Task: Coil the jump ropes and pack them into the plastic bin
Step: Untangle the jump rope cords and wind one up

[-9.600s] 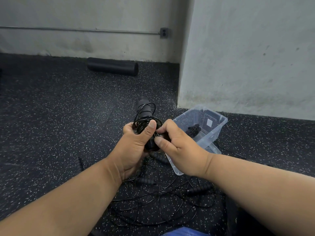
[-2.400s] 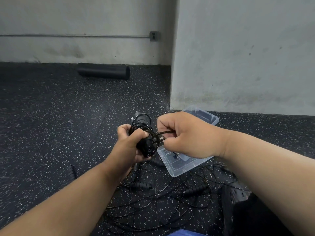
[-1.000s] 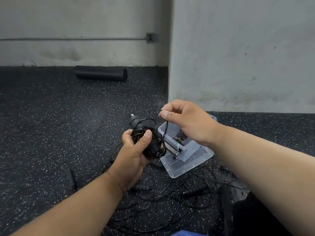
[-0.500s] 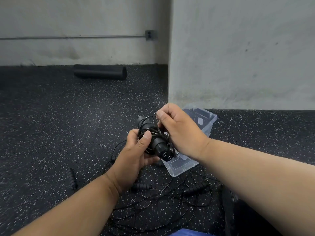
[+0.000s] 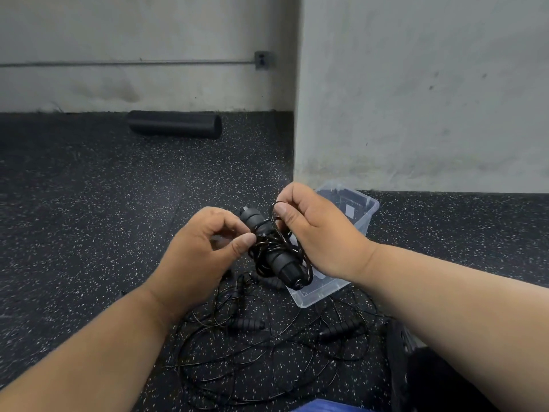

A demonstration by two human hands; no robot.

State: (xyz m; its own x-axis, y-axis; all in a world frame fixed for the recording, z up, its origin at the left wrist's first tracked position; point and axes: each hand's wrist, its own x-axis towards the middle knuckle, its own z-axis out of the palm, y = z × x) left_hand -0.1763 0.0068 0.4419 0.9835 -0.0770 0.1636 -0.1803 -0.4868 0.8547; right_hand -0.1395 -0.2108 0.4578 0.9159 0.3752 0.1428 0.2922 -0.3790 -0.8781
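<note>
A black jump rope (image 5: 274, 254), its thin cord wound around two thick handles, is held above the floor between both hands. My left hand (image 5: 199, 254) pinches the wound cord at the bundle's left side. My right hand (image 5: 318, 233) holds a loop of the cord at the top right. Behind the bundle a clear plastic bin (image 5: 364, 217) lies tilted on the floor, something dark inside it. More black jump ropes (image 5: 267, 346) lie tangled on the floor below my hands, with several handles among the cords.
A black foam roller (image 5: 175, 124) lies by the back wall. A grey concrete wall corner (image 5: 297, 114) stands just behind the bin. A dark object (image 5: 416, 370) sits at the lower right, and a blue thing (image 5: 323, 407) shows at the bottom edge. The floor is speckled black rubber.
My right hand has brought the cord loop back down onto the handles after lifting it up and away. My left hand has shifted from a full grip to a pinch.
</note>
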